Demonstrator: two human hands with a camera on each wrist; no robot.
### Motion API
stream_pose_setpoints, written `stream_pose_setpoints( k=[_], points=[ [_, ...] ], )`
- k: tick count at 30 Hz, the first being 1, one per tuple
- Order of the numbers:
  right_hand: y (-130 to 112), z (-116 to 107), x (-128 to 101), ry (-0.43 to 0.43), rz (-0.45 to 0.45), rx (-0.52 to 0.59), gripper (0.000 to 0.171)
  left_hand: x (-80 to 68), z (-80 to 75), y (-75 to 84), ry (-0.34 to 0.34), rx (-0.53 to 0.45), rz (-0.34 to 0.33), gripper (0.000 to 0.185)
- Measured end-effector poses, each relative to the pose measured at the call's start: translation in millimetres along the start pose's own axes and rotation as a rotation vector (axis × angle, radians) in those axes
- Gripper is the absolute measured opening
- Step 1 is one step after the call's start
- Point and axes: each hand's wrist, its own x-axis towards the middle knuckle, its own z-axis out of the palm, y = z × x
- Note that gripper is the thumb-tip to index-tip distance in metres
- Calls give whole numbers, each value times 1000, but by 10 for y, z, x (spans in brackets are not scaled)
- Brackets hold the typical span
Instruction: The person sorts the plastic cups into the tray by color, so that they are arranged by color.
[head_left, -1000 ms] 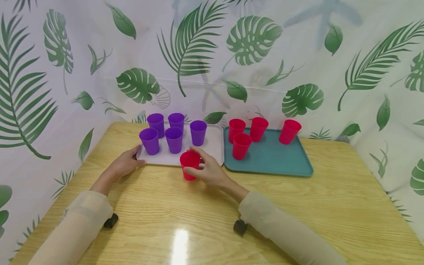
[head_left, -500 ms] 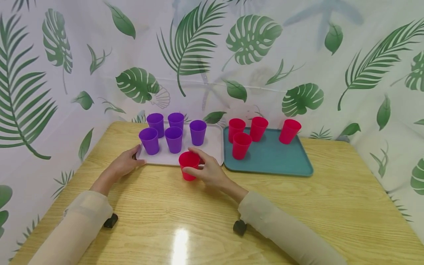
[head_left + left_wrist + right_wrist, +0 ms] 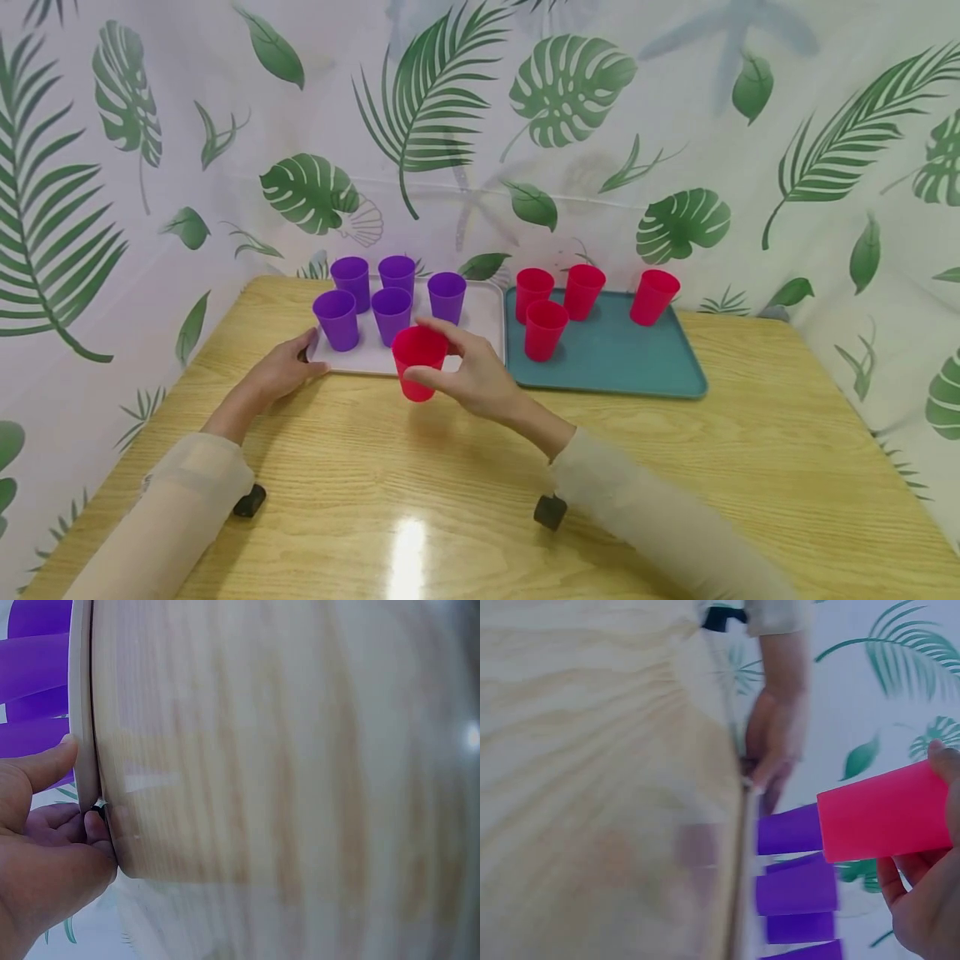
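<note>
My right hand holds a red plastic cup by its side, thumb in front and fingers behind. The cup is upright and raised off the table, just in front of the white tray, partly covering its front edge in the head view. Several purple cups stand upright on that tray. At its left front corner my left hand grips the tray. In the left wrist view the thumb lies on the tray's rim, and the fingers curl at its underside.
A teal tray adjoins the white one on the right, bearing several red cups toward its left and back. Both trays sit at the back of the wooden table, close to a leaf-printed cloth.
The red cup has risen off the table and shifted slightly left and up in my right hand. The left hand and both trays have stayed in place.
</note>
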Motion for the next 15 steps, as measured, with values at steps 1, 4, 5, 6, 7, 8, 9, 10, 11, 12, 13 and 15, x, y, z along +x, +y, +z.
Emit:
stream_pose_setpoints(
  k=[1, 4, 5, 6, 7, 8, 9, 10, 11, 12, 13, 15],
  points=[
    [-50, -47, 10, 3, -6, -7, 67, -1, 2, 3, 0, -1, -2, 79],
    [-171, -197, 45, 23, -31, -18, 69, -5, -4, 5, -1, -6, -7, 80],
    [-204, -251, 59, 31, -40, -22, 70, -5, -4, 5, -1, -10, -7, 80],
    [-235, -309, 71, 40, -46, -27, 70, -5, -7, 4, -2, -15, -6, 80],
    [-262, -368, 81, 48, -52, -31, 70, -5, -7, 2, -2, -21, -4, 80],
    [-282, -427, 89, 56, -55, -32, 70, -6, -10, 1, -4, -26, -4, 80],
    [-293, -488, 94, 65, -54, -39, 70, -5, -11, -1, -5, -31, -3, 80],
    [-299, -550, 98, 75, -52, -46, 70, -6, -12, -1, -7, -37, -4, 80],
    [-300, -611, 102, 85, -53, -53, 71, -6, -8, -4, -8, -45, -6, 80],
    [-300, -673, 102, 95, -51, -57, 71, -5, -7, -6, -9, -47, -8, 80],
    [-294, -736, 104, 107, -52, -61, 71, -4, -5, -7, -10, -49, -9, 80],
    [-274, -860, 107, 138, -49, -63, 70, -3, -1, -8, -10, -46, -14, 80]
  ],
)
